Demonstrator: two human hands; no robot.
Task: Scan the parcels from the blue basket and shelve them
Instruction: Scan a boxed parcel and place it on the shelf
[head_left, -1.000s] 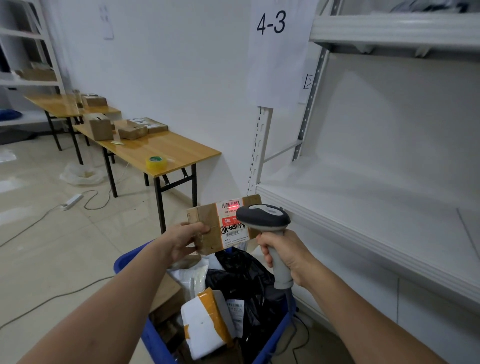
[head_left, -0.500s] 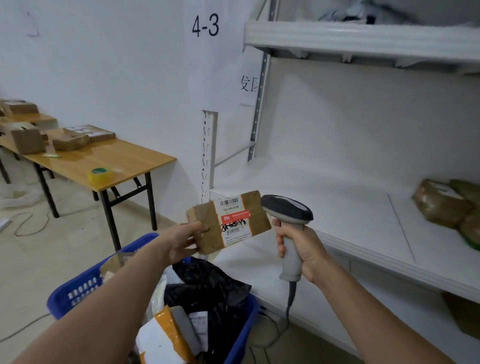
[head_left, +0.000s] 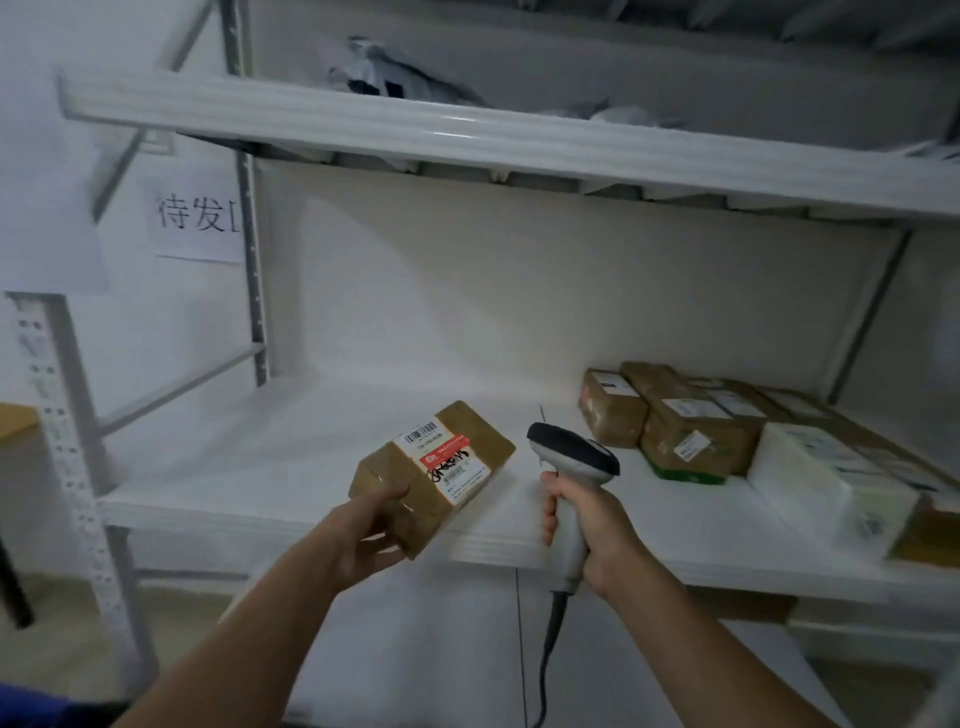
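Parcel (head_left: 431, 470) with barcode label (head_left: 445, 457), wall sign (head_left: 197, 223) "待发"

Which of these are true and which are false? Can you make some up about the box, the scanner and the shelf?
1. The left hand holds a brown box. True.
2. The right hand is empty. False: it grips the scanner.
3. The brown box has a white label with a barcode. True.
4. The shelf in front holds nothing. False: several parcels sit on its right side.
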